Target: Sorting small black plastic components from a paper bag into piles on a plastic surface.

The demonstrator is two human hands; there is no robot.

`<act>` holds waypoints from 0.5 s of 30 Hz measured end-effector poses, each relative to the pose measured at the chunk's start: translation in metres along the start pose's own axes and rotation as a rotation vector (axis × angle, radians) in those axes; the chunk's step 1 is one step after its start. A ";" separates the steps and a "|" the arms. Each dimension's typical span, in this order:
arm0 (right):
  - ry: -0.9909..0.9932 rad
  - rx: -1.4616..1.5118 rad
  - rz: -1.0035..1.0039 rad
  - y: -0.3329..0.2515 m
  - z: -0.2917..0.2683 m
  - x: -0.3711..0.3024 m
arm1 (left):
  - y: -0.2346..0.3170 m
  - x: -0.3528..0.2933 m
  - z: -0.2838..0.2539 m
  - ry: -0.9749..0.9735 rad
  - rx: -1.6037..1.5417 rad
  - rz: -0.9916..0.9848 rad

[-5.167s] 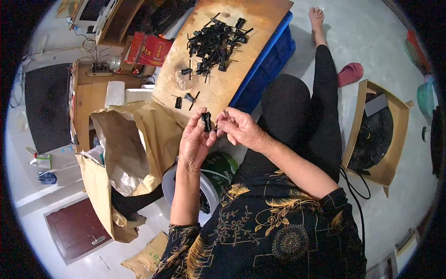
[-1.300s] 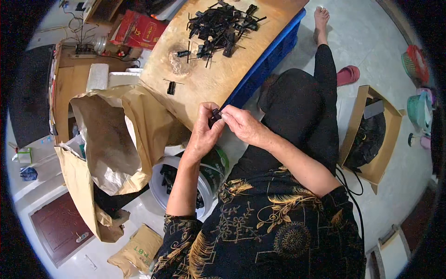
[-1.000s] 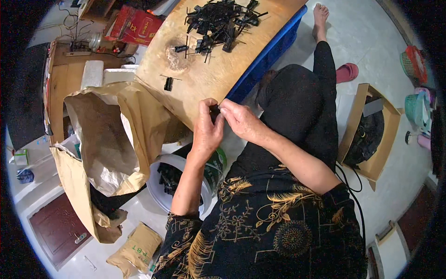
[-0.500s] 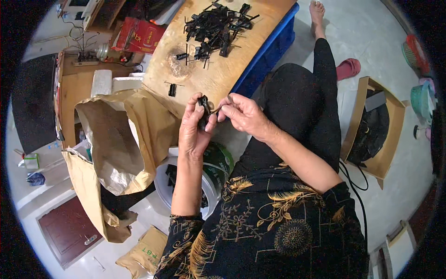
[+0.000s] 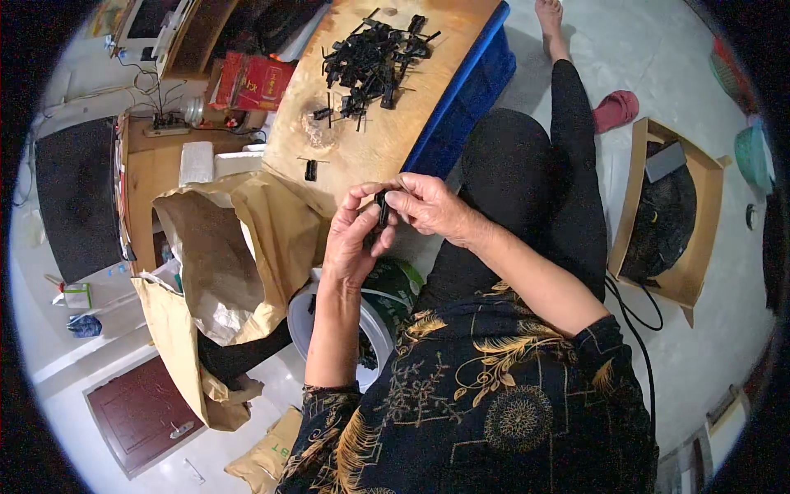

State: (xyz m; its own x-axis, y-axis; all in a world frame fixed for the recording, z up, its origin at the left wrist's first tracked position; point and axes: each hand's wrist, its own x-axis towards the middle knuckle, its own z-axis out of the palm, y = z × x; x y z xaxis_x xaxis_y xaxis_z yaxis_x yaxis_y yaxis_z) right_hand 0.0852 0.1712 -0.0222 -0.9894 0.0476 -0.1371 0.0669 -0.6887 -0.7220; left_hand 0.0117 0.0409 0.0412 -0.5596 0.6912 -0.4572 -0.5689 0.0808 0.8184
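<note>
In front of my knees, my left hand (image 5: pixel 352 239) is closed around a small black plastic part (image 5: pixel 383 206), holding it roughly upright between thumb and fingers. My right hand (image 5: pixel 434 207) pinches at the upper end of the same part, thumb and forefinger touching it. Fingertips cover much of the part, so its details are hidden. Beyond the hands, a pile of similar black plastic parts with thin rods (image 5: pixel 374 66) lies on a wooden board (image 5: pixel 362 152). One single black part (image 5: pixel 310 170) sits apart on the board's near left.
Under the board stands a blue crate (image 5: pixel 461 99). An open brown paper sack (image 5: pixel 280 222) is at the left, beside a white bucket (image 5: pixel 302 325) containing black pieces, below my left forearm. To the right, a cardboard box (image 5: pixel 704 247) holds dark items; a red slipper (image 5: pixel 615 111) lies nearby.
My hands have come together. The right fingers, earlier beside the black part pinching a small dark piece, now press on the part's upper end. The view has shifted slightly.
</note>
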 end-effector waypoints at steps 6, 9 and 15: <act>0.053 -0.126 -0.220 0.024 -0.006 0.009 | 0.002 -0.005 0.009 0.115 0.390 0.021; 0.080 -0.224 -0.224 0.027 -0.007 0.011 | -0.002 -0.009 0.007 0.065 0.648 0.177; 0.073 -0.229 -0.131 0.021 0.005 0.010 | -0.024 0.000 -0.021 0.161 0.799 0.480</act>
State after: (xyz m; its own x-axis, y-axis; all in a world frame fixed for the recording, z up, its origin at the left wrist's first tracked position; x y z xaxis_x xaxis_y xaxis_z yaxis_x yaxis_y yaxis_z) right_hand 0.0759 0.1538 -0.0358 -0.9803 0.1827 -0.0751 -0.0250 -0.4919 -0.8703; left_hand 0.0130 0.0242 0.0141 -0.7374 0.6755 -0.0031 0.2916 0.3225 0.9005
